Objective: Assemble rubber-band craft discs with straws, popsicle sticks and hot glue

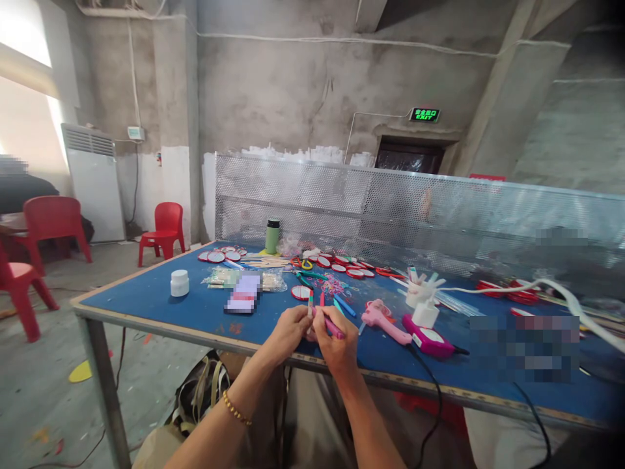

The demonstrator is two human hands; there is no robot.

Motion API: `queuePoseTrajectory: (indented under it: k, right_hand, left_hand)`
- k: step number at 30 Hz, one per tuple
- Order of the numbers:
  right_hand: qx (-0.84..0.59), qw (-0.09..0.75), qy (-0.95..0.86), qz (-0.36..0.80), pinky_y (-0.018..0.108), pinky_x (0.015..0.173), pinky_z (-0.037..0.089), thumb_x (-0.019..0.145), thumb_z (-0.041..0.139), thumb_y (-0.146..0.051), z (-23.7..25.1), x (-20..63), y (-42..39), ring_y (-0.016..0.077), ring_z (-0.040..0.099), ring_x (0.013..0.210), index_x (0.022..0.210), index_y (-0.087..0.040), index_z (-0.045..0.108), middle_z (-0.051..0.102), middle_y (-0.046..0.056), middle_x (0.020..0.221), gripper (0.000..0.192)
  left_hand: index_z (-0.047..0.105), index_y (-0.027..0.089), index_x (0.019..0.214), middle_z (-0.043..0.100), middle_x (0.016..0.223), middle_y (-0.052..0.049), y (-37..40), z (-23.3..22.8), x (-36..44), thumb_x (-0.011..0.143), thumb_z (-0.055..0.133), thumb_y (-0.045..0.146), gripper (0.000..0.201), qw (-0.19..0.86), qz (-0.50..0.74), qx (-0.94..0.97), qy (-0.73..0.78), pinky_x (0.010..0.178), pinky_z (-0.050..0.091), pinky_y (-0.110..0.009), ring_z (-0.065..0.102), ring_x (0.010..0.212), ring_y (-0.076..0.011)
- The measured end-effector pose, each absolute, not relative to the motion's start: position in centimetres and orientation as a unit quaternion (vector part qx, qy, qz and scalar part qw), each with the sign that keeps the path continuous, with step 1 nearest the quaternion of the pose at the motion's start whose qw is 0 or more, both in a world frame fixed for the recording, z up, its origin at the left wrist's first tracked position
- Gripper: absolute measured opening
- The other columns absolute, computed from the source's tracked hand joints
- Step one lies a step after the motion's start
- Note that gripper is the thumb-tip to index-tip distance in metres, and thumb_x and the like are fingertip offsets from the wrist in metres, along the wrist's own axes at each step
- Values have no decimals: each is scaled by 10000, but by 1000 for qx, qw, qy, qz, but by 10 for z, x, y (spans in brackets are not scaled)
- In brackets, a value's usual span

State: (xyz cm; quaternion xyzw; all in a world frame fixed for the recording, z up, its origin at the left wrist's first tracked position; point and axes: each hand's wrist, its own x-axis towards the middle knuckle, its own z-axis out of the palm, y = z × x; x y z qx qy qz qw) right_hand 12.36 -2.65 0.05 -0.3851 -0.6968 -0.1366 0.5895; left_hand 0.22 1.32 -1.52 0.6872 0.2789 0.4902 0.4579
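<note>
Right grip (336, 342): pink pen (333, 327) slanting up-left

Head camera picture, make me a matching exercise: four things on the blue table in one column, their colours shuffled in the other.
Things:
1. glue gun
2. bottle
3. small jar
4. marker in the right hand

Colours:
A. green
B. white
C. magenta
D. pale pink

Pairs: 1-D, 2-A, 3-B, 4-C
</note>
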Motion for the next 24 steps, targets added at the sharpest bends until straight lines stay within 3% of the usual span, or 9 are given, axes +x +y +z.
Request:
queuePoseTrajectory:
  k: [24]
  right_hand:
    - [-378,589,-705,-117,246,644,452,922,499,-213,2,124,-24,140,594,634,798,-174,620,647,28,708,178]
  left_hand:
    - [550,137,716,496,634,8,5,-7,2,836,504,432,322,480,485,679,272,557,400,-220,448,584,-110]
